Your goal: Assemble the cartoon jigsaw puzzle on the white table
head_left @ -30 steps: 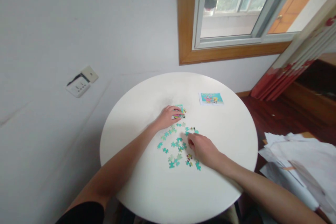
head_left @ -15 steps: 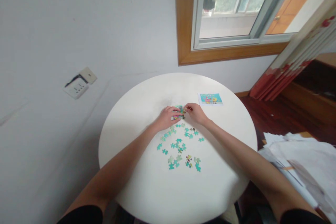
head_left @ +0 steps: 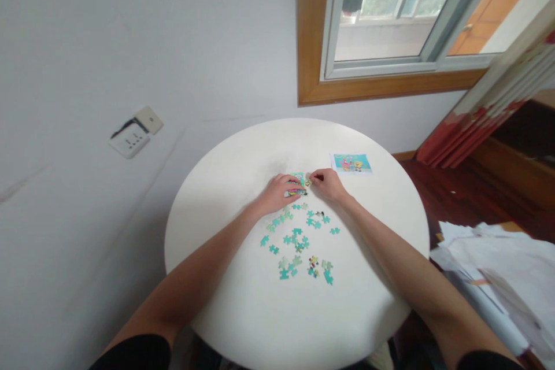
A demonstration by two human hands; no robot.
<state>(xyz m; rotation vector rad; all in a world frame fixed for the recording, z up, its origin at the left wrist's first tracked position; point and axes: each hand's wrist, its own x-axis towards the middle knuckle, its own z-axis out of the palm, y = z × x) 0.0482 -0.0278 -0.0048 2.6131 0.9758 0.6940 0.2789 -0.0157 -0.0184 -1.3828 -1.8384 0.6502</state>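
A small joined patch of jigsaw puzzle [head_left: 298,183] lies near the middle of a round white table [head_left: 243,300]. My left hand [head_left: 277,192] rests on the patch's left side, fingers curled over it. My right hand [head_left: 328,184] is at the patch's right edge, its fingertips pinched together on a small puzzle piece. Several loose teal puzzle pieces [head_left: 299,240] lie scattered on the table between my forearms, closer to me than the patch.
A small picture card [head_left: 351,162] lies at the table's far right. A wall socket [head_left: 135,133] sits on the white wall to the left. A wood-framed window [head_left: 390,23] is behind, a curtain [head_left: 489,104] and crumpled white sheets [head_left: 498,266] to the right.
My right hand has left the loose pieces near me and moved up to the right edge of the joined patch. My left hand has stayed on the patch.
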